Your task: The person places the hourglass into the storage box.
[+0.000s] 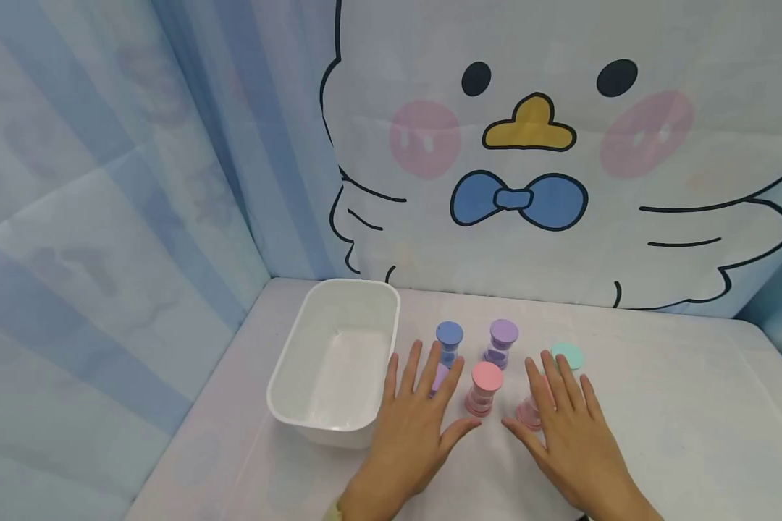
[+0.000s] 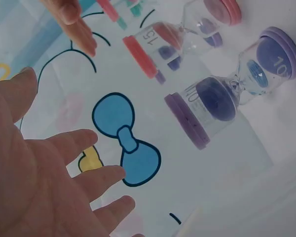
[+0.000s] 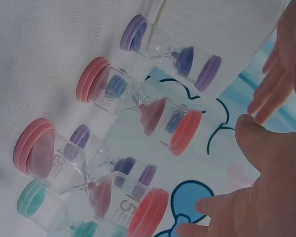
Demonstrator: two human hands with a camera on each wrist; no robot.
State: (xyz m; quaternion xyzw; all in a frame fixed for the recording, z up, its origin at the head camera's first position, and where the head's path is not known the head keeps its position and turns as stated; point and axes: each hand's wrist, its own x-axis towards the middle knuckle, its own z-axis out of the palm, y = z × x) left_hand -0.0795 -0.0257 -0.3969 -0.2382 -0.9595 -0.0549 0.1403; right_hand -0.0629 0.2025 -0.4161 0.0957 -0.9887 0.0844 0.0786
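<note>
Both hands are spread with straight fingers and hold nothing. My left hand [image 1: 409, 430] hovers beside the white tub, its fingers overlapping a purple sand timer [image 1: 440, 378] and reaching toward a blue sand timer [image 1: 450, 334]. Over on the right, my right hand [image 1: 573, 445] partly hides a pink sand timer [image 1: 529, 414] and a teal one [image 1: 568, 356]. Between the hands stands another pink sand timer [image 1: 486, 379], with a purple one [image 1: 503, 334] behind it. The right wrist view shows a "15" printed on the nearer pink timer [image 3: 148, 212]; all stand upright.
An empty white plastic tub [image 1: 332, 416] stands on the white-covered table [image 1: 704, 420], left of the timers. Behind the table hangs a cloth [image 1: 599, 253] with a cartoon bird face and blue bow tie. A blue-striped curtain [image 1: 98, 217] borders the left side.
</note>
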